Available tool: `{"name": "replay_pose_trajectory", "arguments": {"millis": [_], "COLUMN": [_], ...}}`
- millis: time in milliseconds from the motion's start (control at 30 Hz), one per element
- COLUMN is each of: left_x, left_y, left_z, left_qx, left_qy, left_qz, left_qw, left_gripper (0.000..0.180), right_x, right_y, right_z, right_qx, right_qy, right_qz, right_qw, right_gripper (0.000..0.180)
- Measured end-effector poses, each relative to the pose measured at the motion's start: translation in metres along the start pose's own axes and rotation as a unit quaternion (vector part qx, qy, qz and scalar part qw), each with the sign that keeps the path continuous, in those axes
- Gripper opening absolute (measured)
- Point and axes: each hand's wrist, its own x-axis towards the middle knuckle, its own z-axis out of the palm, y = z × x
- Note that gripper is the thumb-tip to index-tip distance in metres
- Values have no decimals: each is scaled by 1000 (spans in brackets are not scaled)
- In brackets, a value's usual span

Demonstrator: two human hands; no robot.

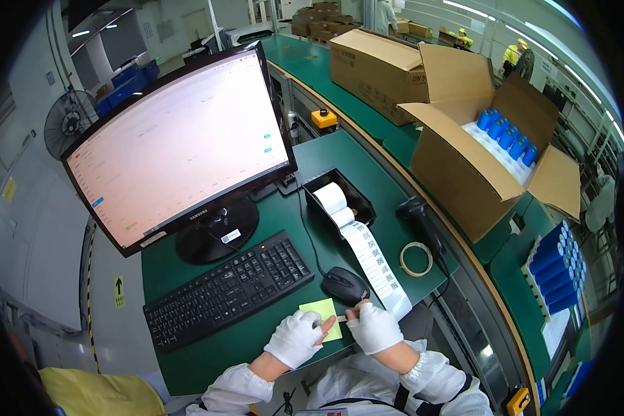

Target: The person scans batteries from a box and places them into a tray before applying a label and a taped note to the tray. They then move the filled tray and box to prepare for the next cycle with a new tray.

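A yellow-green sticky note (pixel 313 307) lies at the desk's front edge, just below the black mouse (pixel 345 285). My left hand (pixel 295 338), in a white glove with bare fingertips, is curled over the note and presses on it. Close by on the right, my right hand (pixel 376 328), gloved the same way, is closed in a pinch at the note's edge. A small pale strip (pixel 342 318) reaches from its fingertips to the note; its kind is too small to make out. A label strip (pixel 374 263) runs from a roll (pixel 330 198) in a black holder down beside my right hand.
A monitor (pixel 187 139) and keyboard (pixel 229 290) take up the desk's left. A tape roll (pixel 416 258) and handheld scanner (pixel 416 211) sit at right. Beyond, a conveyor carries open cartons (pixel 457 152), one holding blue cylinders (pixel 509 135). More blue cylinders (pixel 558 267) stand far right.
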Motion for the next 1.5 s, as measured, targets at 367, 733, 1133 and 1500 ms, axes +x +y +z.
{"name": "replay_pose_trajectory", "arguments": {"millis": [367,733,1133,1500], "left_x": [-21,-26,-44,-44], "left_y": [-3,-11,1,12], "left_z": [-9,-3,-1,16], "left_qx": [-155,-212,-86,-76], "left_qy": [318,356,116,186], "left_qz": [-170,-231,-182,-206], "left_qw": [920,880,973,958], "left_gripper": [34,28,99,97], "right_x": [39,46,33,16], "right_y": [-31,-18,-15,-31], "right_z": [11,9,18,20], "right_qx": [-232,-181,-166,-241], "right_qy": [-7,9,39,59], "right_qz": [-276,-432,-418,-316], "right_qw": [933,883,892,916], "right_gripper": [15,10,13,23]}}
